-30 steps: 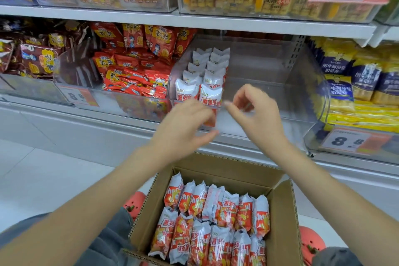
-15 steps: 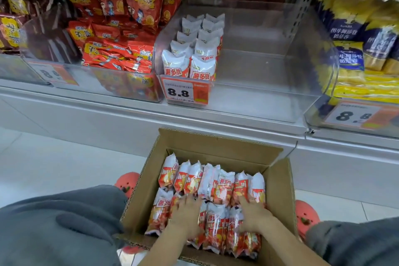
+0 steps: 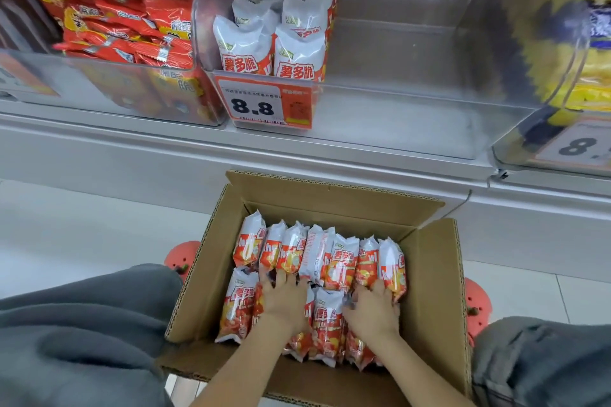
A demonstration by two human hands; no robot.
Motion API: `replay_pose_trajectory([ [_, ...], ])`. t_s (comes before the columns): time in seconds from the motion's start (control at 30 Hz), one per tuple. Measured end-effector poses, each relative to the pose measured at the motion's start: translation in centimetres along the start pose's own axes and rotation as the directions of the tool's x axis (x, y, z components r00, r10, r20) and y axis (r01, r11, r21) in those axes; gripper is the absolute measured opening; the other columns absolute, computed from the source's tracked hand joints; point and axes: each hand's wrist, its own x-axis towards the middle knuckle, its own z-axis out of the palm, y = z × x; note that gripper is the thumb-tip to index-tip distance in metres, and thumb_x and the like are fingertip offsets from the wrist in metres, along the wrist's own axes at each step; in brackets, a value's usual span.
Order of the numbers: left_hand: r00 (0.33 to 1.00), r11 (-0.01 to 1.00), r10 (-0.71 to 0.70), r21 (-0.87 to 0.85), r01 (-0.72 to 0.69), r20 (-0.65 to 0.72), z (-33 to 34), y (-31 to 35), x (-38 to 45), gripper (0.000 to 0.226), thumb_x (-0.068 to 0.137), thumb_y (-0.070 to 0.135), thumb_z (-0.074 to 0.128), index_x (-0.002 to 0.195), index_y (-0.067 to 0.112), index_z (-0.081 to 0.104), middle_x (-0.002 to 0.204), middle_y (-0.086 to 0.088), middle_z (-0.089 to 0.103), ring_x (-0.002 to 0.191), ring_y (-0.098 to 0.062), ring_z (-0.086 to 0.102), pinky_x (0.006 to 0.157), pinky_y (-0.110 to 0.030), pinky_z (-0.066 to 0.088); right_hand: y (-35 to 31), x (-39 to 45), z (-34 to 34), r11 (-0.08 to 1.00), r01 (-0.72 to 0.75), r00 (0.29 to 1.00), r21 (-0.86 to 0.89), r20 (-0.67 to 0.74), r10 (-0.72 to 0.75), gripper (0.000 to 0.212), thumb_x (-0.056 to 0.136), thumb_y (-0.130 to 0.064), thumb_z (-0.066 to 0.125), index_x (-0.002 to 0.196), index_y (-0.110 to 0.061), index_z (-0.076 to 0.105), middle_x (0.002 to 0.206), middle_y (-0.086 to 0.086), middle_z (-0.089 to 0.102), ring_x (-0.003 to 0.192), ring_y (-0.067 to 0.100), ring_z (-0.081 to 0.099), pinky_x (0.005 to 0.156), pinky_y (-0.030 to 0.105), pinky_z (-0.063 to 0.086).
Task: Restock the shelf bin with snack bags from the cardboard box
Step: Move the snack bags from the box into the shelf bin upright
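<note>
The shelf runs across the frame above the box, and on it the clear bin is only partly restocked: white-topped bags stand in two rows at its left side, behind the 8.8 tag, with the rest of its floor bare. The box sits open on the floor between my knees, below the bin, with two rows of snack bags standing in it. A second ago my hands were up at the bin front, setting bags in place; now both are down in the box. My left hand rests fingers spread over the near row, my right hand beside it toward the box's right wall, fingertips digging between bags. Whether either grip has closed on a bag I cannot tell. One delivery looks done; the next pickup appears to be starting.
</note>
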Motion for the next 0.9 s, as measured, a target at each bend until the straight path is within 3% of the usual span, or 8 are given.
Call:
replay_pose_trajectory([
  [0.13, 0.999, 0.995, -0.003, -0.098, -0.001, -0.048, 0.3, -0.1, -0.2, 0.098, 0.072, 0.053, 0.073, 0.148, 0.017, 0.020, 0.150, -0.009, 0.025, 0.143, -0.033, 0.012, 0.115, -0.059, -0.007, -0.5, -0.3, 1.1, 1.000, 0.011, 1.000, 0.026, -0.018, -0.010, 0.036, 0.091, -0.043, 0.044, 0.114, -0.020, 0.058, 0.131, 0.004, 0.038, 0.123, 0.023, 0.036, 0.104, 0.040, 0.035],
  [0.23, 0.996, 0.981, 0.036, -0.186, -0.052, -0.087, 0.3, -0.6, -0.6, 0.094, 0.071, 0.042, 0.078, 0.143, 0.014, 0.025, 0.146, -0.007, 0.030, 0.140, -0.029, 0.016, 0.118, -0.043, 0.007, -0.9, -0.4, 2.4, 0.984, -0.021, 0.991, 0.175, 0.132, -0.002, 0.054, 0.088, -0.047, 0.047, 0.131, -0.014, 0.049, 0.141, 0.008, 0.037, 0.131, 0.025, 0.035, 0.104, 0.036, 0.038],
  [0.37, 0.987, 0.984, 0.132, -0.105, -0.142, -0.097, 0.0, -1.3, -0.7, 0.095, 0.069, 0.043, 0.078, 0.142, 0.014, 0.024, 0.143, -0.005, 0.039, 0.137, -0.026, 0.022, 0.118, -0.041, 0.007, -1.7, -0.1, 4.3, 0.875, -0.155, 0.941, 0.458, 0.339, -0.011, 0.094, 0.053, -0.074, 0.063, 0.130, -0.020, 0.048, 0.124, -0.002, 0.058, 0.119, 0.020, 0.054, 0.097, 0.033, 0.047],
  [0.5, 0.986, 0.981, 0.167, 0.096, -0.167, 0.007, -0.2, -1.7, -1.0, 0.095, 0.077, 0.036, 0.074, 0.149, 0.019, 0.014, 0.149, -0.010, 0.030, 0.140, -0.028, 0.020, 0.112, -0.052, 0.014, -2.1, 0.0, 4.1, 0.865, -0.120, 0.935, 0.487, 0.349, -0.067, 0.073, 0.075, -0.045, 0.071, 0.133, -0.017, 0.038, 0.128, -0.001, 0.056, 0.120, 0.020, 0.054, 0.094, 0.026, 0.044],
  [0.6, 0.979, 0.975, 0.194, 0.097, -0.200, 0.062, -0.8, -2.1, -0.9, 0.081, 0.079, 0.032, 0.074, 0.145, 0.025, 0.028, 0.147, -0.010, 0.034, 0.139, -0.028, 0.023, 0.111, -0.051, 0.017, -1.9, -0.1, 3.5, 0.844, -0.087, 0.932, 0.529, 0.342, -0.118, 0.066, 0.071, -0.040, 0.071, 0.129, -0.022, 0.044, 0.122, -0.004, 0.060, 0.115, 0.018, 0.057, 0.094, 0.028, 0.047],
  [0.77, 0.979, 0.973, 0.205, -0.111, -0.203, 0.014, -2.4, -2.6, -0.8, 0.082, 0.068, 0.044, 0.079, 0.138, 0.026, 0.041, 0.135, -0.002, 0.048, 0.126, -0.024, 0.043, 0.104, -0.040, 0.035, -1.1, -0.7, -0.9, 0.696, -0.132, 0.928, 0.706, 0.335, -0.164, 0.048, 0.078, -0.037, 0.066, 0.121, -0.023, 0.050, 0.109, -0.008, 0.061, 0.100, 0.010, 0.058, 0.089, 0.031, 0.051],
  [0.83, 0.979, 0.924, 0.201, -0.322, -0.205, -0.044, -2.9, -2.7, -0.9, 0.076, 0.066, 0.035, 0.082, 0.131, 0.022, 0.044, 0.127, -0.001, 0.053, 0.117, -0.023, 0.051, 0.094, -0.035, 0.046, -1.2, -0.9, -3.3, 0.621, -0.226, 0.892, 0.751, 0.416, -0.178, 0.048, 0.080, -0.044, 0.063, 0.118, -0.021, 0.043, 0.111, -0.004, 0.057, 0.099, 0.013, 0.058, 0.078, 0.038, 0.056],
  [0.9, 0.975, 0.840, 0.202, -0.497, -0.218, -0.086, -4.1, -2.8, -1.2, 0.062, 0.065, 0.029, 0.083, 0.112, 0.020, 0.046, 0.110, 0.001, 0.056, 0.102, -0.020, 0.055, 0.081, -0.031, 0.048, -1.4, -1.2, -6.2, 0.574, -0.288, 0.842, 0.767, 0.488, -0.230, 0.041, 0.082, -0.044, 0.058, 0.112, -0.017, 0.047, 0.103, 0.004, 0.062, 0.094, 0.020, 0.064, 0.079, 0.046, 0.058],
])
